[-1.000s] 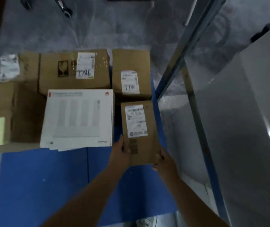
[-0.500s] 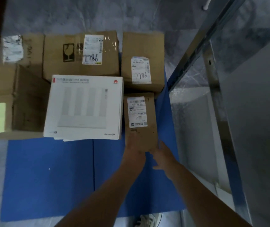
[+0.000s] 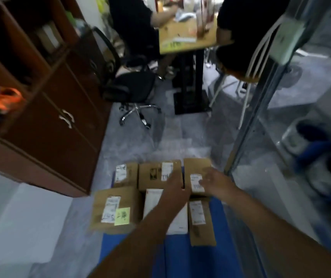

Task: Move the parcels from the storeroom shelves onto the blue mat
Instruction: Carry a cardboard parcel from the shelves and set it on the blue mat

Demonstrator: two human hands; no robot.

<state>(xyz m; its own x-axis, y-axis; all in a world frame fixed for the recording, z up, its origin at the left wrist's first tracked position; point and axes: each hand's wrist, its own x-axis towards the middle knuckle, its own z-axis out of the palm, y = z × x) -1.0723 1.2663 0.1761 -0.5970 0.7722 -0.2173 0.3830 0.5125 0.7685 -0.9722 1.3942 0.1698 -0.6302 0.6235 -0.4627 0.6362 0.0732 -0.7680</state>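
Note:
Several parcels lie on the blue mat (image 3: 176, 255) on the floor. The narrow brown parcel (image 3: 200, 223) lies at the mat's right side, free of both hands. A white flat box (image 3: 166, 215) sits left of it, partly under my left forearm. Behind stand a brown box with a handwritten label (image 3: 156, 173) and a smaller brown box (image 3: 195, 173). A large brown box with a yellow note (image 3: 114, 209) is at the left. My left hand (image 3: 173, 187) and my right hand (image 3: 216, 182) hover with relaxed fingers above the back boxes, holding nothing. The picture is blurred.
A brown wooden cabinet (image 3: 46, 109) stands at the left. The metal shelf frame (image 3: 260, 109) runs up the right side. Beyond are an office chair (image 3: 134, 91), a table (image 3: 186, 35) and seated people.
Both hands let go of the narrow brown parcel, which now lies on the mat. My view has swung up and back, so the room beyond shows.

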